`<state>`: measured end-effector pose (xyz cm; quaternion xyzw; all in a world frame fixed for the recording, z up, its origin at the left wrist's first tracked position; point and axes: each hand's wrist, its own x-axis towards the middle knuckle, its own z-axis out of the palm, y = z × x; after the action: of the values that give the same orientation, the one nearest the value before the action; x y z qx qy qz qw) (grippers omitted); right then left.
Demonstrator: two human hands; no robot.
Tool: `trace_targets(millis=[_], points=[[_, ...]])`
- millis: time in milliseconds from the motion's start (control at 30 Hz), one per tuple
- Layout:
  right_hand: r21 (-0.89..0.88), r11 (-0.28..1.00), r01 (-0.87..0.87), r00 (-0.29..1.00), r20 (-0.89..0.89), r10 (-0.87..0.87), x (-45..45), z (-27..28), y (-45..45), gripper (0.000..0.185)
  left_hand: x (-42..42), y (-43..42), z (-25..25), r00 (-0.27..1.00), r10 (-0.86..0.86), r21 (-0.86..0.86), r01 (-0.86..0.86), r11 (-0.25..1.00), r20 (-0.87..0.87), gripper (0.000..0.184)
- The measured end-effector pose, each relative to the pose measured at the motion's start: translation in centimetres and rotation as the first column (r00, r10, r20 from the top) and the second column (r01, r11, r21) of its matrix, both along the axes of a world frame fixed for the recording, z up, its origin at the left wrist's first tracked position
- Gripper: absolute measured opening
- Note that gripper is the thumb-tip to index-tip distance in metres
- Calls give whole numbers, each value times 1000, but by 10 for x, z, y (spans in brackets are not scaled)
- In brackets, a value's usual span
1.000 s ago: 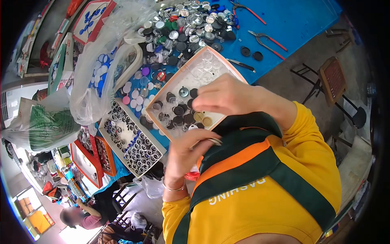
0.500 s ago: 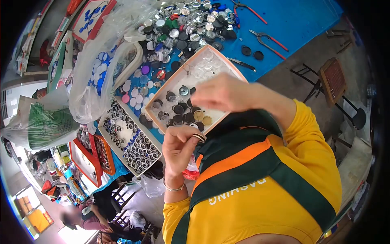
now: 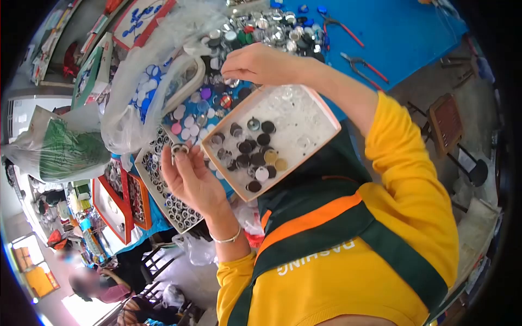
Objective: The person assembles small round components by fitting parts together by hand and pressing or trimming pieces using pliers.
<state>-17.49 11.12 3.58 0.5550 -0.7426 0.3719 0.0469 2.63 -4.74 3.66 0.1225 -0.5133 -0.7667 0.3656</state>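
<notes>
My left hand is raised over the edge of a long box of small round rings. Its thumb and fingertips pinch a small round black-and-silver ring. Beyond the shallow tray, my right hand reaches to the near side of a pile of small round caps. The fingers of that hand are bent together and point down; whatever they hold is hidden. In the tray lie black discs, gold discs, a white disc and clear round pieces.
Red-handled pliers lie on the blue table cover. A plastic bag of blue and white discs stands left of the pile. Red-rimmed trays are farther left. Another person sits in the background.
My right hand has moved from above the tray to the pile behind it. My left hand has gone left with the ring, from the tray's near corner to the box of rings.
</notes>
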Motion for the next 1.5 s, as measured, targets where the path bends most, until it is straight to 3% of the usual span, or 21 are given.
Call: trace_targets(millis=[67,100,167,200,300,333,433,567,700,733,867,967,1033,1167,1233,1267,1300,1367,1400,1467,1500], points=[[-87,996,4,997,71,2,0,2,1,19,-1,3,1,994,101,-7,-101,995,50,27],[15,999,-30,999,36,30,-4,-11,-1,19,8,1,2,995,86,16,-87,996,57,27],[97,994,-47,944,331,12,20,14,14,19,-3,-1,3,999,47,78,-45,996,-21,26],[-4,999,-45,901,432,43,28,21,22,17,0,-3,6,997,4,57,0,998,-74,26],[-79,997,22,842,539,24,35,21,37,17,2,-13,8,991,-21,85,32,996,-131,25],[-86,995,-41,841,534,81,34,24,41,18,0,-13,10,988,-38,121,56,991,-147,24],[205,973,-105,858,514,-15,34,9,39,19,-4,-9,10,986,-49,117,68,991,-158,23],[18,991,-135,787,609,97,41,24,60,20,0,-5,11,983,-84,107,102,989,-161,20],[198,941,-274,788,607,101,70,15,73,25,-1,2,14,994,-91,5,92,996,-53,18],[277,940,-200,860,509,32,74,29,76,26,0,9,17,991,-134,-42,133,990,-27,18],[-180,982,-48,435,882,183,102,42,64,28,-2,40,17,942,-315,-82,325,942,115,15],[-150,980,-132,208,962,175,121,29,48,25,-7,46,12,926,-335,-115,357,927,172,18],[24,904,-427,222,972,80,107,21,54,23,-9,37,9,955,-244,-138,267,954,167,19],[-58,979,-196,501,852,151,75,32,91,22,-4,25,-1,860,-421,-1,440,898,288,10],[-188,975,-121,743,634,215,77,25,77,20,5,45,0,709,-559,-11,623,782,431,26],[-252,963,-97,844,492,214,77,19,66,19,13,56,-7,698,-587,-148,686,712,410,22],[-234,951,-203,839,459,292,83,7,56,13,18,64,-12,685,-616,-285,725,627,389,19],[-63,952,-301,796,532,287,98,4,43,12,18,76,5,635,-677,-257,771,582,373,15],[-104,962,-251,805,530,267,95,0,45,12,17,79,12,617,-698,-248,786,566,363,15],[-194,966,-174,814,524,251,87,-8,51,12,16,71,10,533,-733,-59,823,564,422,17],[-109,984,-138,814,553,176,87,-6,58,11,16,64,8,487,-748,37,827,561,451,18]])
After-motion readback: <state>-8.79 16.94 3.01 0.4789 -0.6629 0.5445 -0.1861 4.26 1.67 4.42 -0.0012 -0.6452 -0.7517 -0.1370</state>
